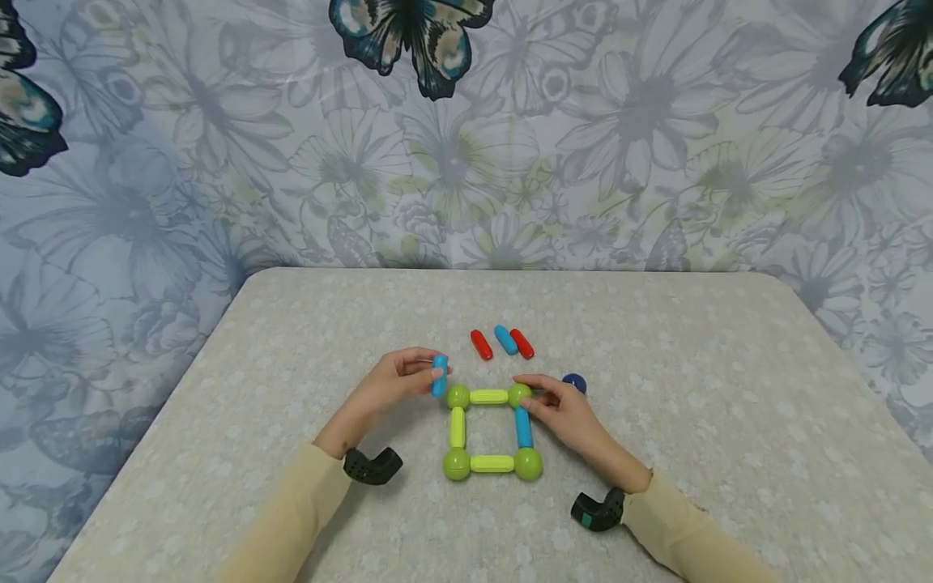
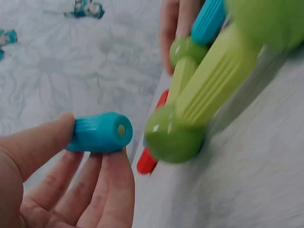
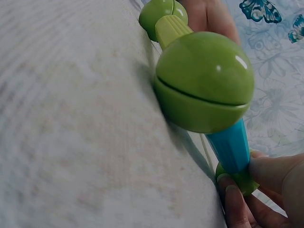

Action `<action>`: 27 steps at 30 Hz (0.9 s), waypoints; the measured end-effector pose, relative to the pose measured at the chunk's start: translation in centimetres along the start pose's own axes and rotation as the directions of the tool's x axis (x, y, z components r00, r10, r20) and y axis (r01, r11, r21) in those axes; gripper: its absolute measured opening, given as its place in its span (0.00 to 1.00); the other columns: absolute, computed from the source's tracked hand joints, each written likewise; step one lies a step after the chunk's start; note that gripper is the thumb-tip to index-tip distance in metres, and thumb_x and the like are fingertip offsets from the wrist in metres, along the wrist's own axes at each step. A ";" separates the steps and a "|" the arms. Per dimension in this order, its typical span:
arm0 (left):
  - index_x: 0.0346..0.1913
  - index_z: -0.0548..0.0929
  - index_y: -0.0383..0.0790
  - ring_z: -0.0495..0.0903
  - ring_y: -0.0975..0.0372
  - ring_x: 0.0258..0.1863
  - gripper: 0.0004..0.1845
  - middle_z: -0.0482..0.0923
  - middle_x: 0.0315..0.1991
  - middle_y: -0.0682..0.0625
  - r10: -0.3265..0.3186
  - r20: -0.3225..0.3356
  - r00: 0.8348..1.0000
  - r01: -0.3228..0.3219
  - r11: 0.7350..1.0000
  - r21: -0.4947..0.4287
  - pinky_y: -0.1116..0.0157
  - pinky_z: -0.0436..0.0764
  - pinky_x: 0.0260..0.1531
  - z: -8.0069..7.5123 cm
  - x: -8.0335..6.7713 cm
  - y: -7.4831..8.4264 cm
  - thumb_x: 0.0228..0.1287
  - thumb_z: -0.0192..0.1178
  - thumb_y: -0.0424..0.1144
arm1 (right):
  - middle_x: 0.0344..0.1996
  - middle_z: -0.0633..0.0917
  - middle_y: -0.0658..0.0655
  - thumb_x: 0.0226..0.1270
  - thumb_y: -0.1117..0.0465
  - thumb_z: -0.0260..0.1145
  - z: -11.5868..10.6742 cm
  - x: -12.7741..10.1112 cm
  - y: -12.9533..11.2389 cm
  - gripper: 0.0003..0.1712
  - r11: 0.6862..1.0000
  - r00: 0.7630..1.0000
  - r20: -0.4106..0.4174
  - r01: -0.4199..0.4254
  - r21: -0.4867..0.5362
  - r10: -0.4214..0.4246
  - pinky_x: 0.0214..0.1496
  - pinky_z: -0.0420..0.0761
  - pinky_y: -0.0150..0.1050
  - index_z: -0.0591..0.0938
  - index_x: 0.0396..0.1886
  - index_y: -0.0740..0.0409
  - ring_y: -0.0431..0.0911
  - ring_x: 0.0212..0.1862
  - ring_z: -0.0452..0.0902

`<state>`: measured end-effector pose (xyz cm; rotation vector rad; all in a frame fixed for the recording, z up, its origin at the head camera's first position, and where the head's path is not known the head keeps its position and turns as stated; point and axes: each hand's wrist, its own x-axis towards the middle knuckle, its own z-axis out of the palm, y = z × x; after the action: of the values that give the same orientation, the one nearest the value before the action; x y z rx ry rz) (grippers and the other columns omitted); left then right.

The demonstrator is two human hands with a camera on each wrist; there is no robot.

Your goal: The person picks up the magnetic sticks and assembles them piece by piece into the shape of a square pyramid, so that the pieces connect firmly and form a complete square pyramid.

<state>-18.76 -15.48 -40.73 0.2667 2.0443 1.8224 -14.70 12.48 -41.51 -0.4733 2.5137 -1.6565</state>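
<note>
Behind everything hung a pale wall covering [image 1: 466, 178] printed with grey flowers and dark teal butterflies [image 1: 411, 40], and in front of it I had the tabletop [image 1: 219, 389] under a beige patterned cover. Near the middle of my head view lay a square frame made of four green balls and four rods: three yellow-green rods [image 1: 492, 463] and, along the right side, one blue rod [image 1: 524, 427].

The hands were apart from each other, one at each far corner of that square. My left hand [image 1: 394, 379] pinched a loose blue rod [image 2: 97, 133] between thumb and fingers; through the left wrist camera I saw a pale spot in its end, and a gap between it and the far left ball [image 1: 458, 396]. My right hand [image 1: 574, 414] gripped the far right ball [image 1: 520, 394], its thumb against the fixed blue rod at the join.

Beyond the frame I counted a red rod on its own [image 1: 481, 345], then a spare blue rod [image 1: 505, 340] with a second red rod [image 1: 521, 343] close against it. A dark blue ball [image 1: 575, 382] sat just behind my right hand, partly covered by it.
</note>
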 end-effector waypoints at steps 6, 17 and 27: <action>0.60 0.70 0.27 0.78 0.54 0.48 0.23 0.76 0.51 0.37 0.048 0.143 0.989 -0.033 0.994 -0.105 0.57 0.76 0.49 1.8 -3.1 -0.4 0.66 0.59 0.35 | 0.48 0.80 0.61 0.64 0.68 0.63 0.3 0.5 2.0 0.19 1.000 1.000 -0.006 0.002 -0.005 -0.002 0.27 0.72 0.32 0.78 0.56 0.64 0.47 0.29 0.74; 0.58 0.69 0.20 0.78 0.51 0.49 0.23 0.76 0.51 0.34 0.197 0.261 0.945 -0.149 0.970 -0.194 0.59 0.77 0.47 3.2 -4.0 -1.7 0.64 0.59 0.30 | 0.48 0.81 0.56 0.64 0.64 0.65 0.4 0.8 3.5 0.19 1.000 1.000 -0.007 0.018 0.010 -0.018 0.28 0.75 0.33 0.79 0.56 0.57 0.43 0.30 0.75; 0.56 0.70 0.19 0.78 0.54 0.48 0.21 0.77 0.49 0.37 0.283 0.328 0.901 -0.243 0.957 -0.160 0.61 0.78 0.46 3.2 -3.7 -2.9 0.63 0.59 0.27 | 0.46 0.81 0.61 0.64 0.68 0.63 0.5 0.9 3.2 0.19 1.000 1.000 -0.013 0.014 -0.005 -0.014 0.28 0.73 0.31 0.78 0.55 0.66 0.48 0.30 0.75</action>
<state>-13.79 -14.45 -43.25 0.8083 1.7140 1.8767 -16.04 12.94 -44.50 -0.4832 2.5300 -1.6641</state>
